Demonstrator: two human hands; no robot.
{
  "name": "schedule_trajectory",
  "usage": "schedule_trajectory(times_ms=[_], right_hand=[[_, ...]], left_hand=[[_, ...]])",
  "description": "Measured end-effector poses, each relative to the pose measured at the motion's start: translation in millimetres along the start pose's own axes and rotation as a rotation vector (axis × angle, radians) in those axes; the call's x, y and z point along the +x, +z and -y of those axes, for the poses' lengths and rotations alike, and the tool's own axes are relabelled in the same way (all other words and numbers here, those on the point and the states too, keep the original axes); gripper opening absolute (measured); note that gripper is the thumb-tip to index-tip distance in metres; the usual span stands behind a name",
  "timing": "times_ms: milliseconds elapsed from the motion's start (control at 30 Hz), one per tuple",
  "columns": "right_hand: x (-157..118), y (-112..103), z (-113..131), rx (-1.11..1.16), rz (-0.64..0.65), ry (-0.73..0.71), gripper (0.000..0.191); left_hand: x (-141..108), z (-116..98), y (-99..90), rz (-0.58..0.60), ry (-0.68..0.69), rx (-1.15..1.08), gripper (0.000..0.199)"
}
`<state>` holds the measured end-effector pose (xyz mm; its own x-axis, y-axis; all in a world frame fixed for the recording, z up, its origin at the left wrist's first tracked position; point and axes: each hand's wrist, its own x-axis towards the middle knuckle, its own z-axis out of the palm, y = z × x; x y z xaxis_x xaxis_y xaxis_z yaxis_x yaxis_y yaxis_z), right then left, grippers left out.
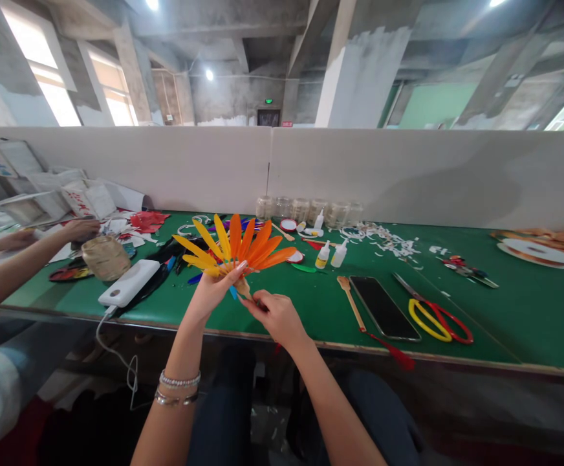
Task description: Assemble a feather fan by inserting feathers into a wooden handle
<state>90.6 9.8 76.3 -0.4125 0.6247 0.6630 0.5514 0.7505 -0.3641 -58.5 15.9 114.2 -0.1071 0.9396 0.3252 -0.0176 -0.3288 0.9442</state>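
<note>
A fan of yellow and orange feathers [236,243] is spread above the green table. My left hand [221,288] pinches the fan's base, its thumb across the lower ends of the feathers. Below the fan, my right hand [275,314] has its fingers closed round the pale wooden handle [244,290]. A small blue tip shows beside the handle. Two bracelets circle my left wrist. To the right of my hands lie a wooden stick with a red tassel [352,303], a black phone [383,307] and scissors with yellow and red handles [432,314].
Glue bottles [323,255] and glass jars [300,210] stand beyond the fan on the green table [486,323]. At left are a white power bank [129,283], a jar [106,257] and another person's hands [82,230]. A white partition [408,175] runs behind.
</note>
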Motion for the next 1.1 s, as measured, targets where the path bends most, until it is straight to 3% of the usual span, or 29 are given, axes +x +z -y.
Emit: schedule_trajectory(times_ms=[533, 767, 933, 1033, 1100], right_hand=[[-0.3, 2.5, -5.3, -0.098, 0.030, -0.030, 0.037], [0.7, -0.4, -1.3, -0.070, 0.053, 0.024, 0.034], [0.9, -2.4, -5.0, -0.101, 0.002, -0.002, 0.036], [1.5, -10.2, -11.6, -0.162, -0.087, 0.082, 0.035], [2.4, -18.3, -16.0, -0.227, -0.136, 0.170, 0.035]], left_hand=[[0.3, -6.0, 0.6, 0.036, -0.057, -0.006, 0.036], [0.5, 0.4, -0.6, 0.052, -0.073, -0.062, 0.043], [4.0, 6.6, -4.9, 0.041, -0.080, -0.033, 0.047], [5.5, 13.1, -13.3, 0.116, -0.067, -0.019, 0.049], [5.5, 21.5, -19.6, 0.190, -0.066, 0.041, 0.040]])
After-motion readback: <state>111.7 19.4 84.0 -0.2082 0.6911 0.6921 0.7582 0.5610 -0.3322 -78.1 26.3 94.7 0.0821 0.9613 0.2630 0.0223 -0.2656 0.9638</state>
